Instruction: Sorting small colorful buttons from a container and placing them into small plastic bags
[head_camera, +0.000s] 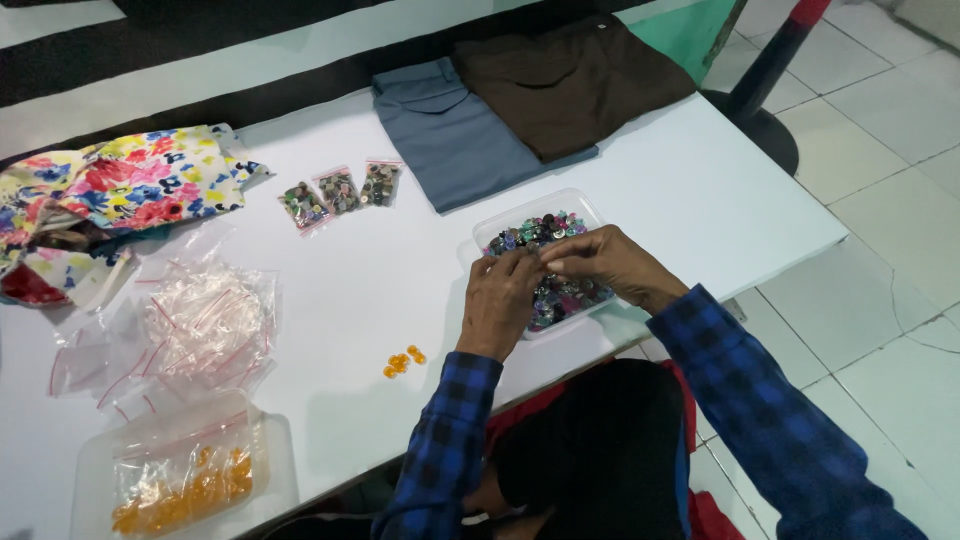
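Head view: nearest the camera, a clear tub with a bag of orange buttons is seen, then a few loose orange buttons. Further out, the left hand and right hand are held together, fingertips pinched, directly above the clear tray of mixed buttons; what is gripped cannot be told. The tray lies just beneath both hands. Beyond, three small filled bags and folded trousers are laid.
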